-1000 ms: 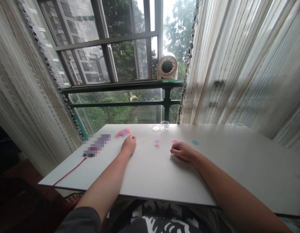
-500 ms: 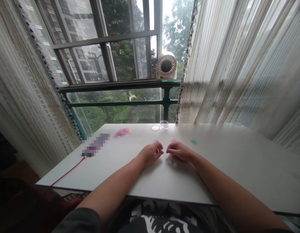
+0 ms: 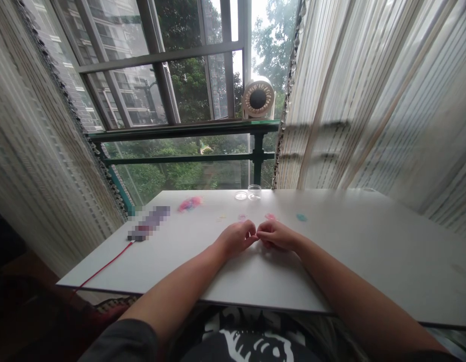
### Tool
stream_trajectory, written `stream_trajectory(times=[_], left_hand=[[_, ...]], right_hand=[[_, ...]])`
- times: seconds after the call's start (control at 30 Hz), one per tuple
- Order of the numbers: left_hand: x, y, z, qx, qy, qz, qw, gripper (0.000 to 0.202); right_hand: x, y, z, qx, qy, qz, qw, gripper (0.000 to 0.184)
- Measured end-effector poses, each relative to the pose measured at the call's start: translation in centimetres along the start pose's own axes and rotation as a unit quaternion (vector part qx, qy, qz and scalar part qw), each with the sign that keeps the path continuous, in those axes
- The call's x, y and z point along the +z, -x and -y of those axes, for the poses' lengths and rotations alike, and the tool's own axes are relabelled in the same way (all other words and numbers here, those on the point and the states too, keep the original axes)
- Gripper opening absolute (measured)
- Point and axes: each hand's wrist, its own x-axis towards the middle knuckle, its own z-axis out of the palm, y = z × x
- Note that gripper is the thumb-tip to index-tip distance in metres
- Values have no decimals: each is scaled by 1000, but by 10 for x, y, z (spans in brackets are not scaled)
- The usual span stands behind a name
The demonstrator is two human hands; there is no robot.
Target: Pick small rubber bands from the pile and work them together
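My left hand (image 3: 240,238) and my right hand (image 3: 277,235) meet fingertip to fingertip above the white table (image 3: 172,261). Both have their fingers pinched together, and whatever lies between them is too small to make out. Just beyond the hands is a row of little piles: pale yellow bits (image 3: 221,217), pale pink bits (image 3: 242,217), brighter pink bits (image 3: 270,217) and teal bits (image 3: 301,217). Farther left lies a larger heap of mixed pink, red and blue pieces (image 3: 190,203).
A clear round container (image 3: 254,192) stands near the table's far edge, its flat lid (image 3: 241,196) beside it. On the left a blurred-out device (image 3: 149,223) trails a red cable (image 3: 104,266). A small white fan (image 3: 258,98) sits by the window between curtains.
My hands have come together; the gap between their fingertips has closed. The piles and the container stay where they were, with the view shifted slightly.
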Motion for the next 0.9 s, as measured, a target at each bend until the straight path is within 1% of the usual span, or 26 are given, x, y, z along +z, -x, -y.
stream_trajectory(times=[0.13,0.3,0.53,0.7,0.8,0.9], left_hand=[[-2,1,-4,5,-15,-6,1000,13],[-1,1,-3,17,-31,-12,999,13],[-1,1,-3,20,-14,4,1000,11],[-1,2,-4,1,20,16,1000,16],[0,3,-2,-21,27,5,999,14],[1,3,1,-28,40,-5,999,12]], right_hand=[[0,0,-1,-8,0,8,1000,23],[0,-1,0,3,9,14,1000,23],[0,-2,-5,-5,24,3,1000,21],[-2,-5,-10,-11,22,9,1000,20],[-2,-4,-9,-9,16,12,1000,19],[-2,-2,-7,-5,12,12,1000,18]])
